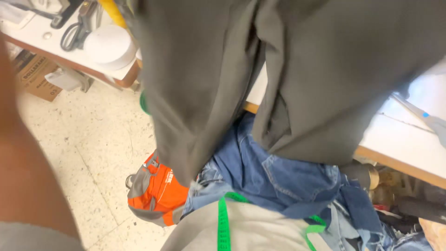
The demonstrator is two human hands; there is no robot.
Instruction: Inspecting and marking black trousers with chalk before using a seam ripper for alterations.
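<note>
A large dark grey woven garment hangs down from the top edge and fills the upper middle, from about eleven o'clock round to three o'clock. It falls in two broad folds, the left one reaching down towards the centre and the right one ending at about four o'clock. Neither hand can be seen: whatever lifts the cloth is above the edge, so I cannot tell whether the hands are open or closed. A blurred brown forearm runs along the nine o'clock side, ending in a grey sleeve at seven o'clock; its hand is out of view.

Below the garment, at about five o'clock, lies a heap of blue denim jeans. At seven o'clock from the centre sits an orange and grey bag on the speckled cream tiled floor. A bright green tape measure lies over a pale grey cloth at six o'clock. A white worktable with a wooden edge stands at three o'clock. At eleven o'clock a round white lidded container and black-handled scissors rest on a second white table. A brown cardboard box stands under it at ten o'clock.
</note>
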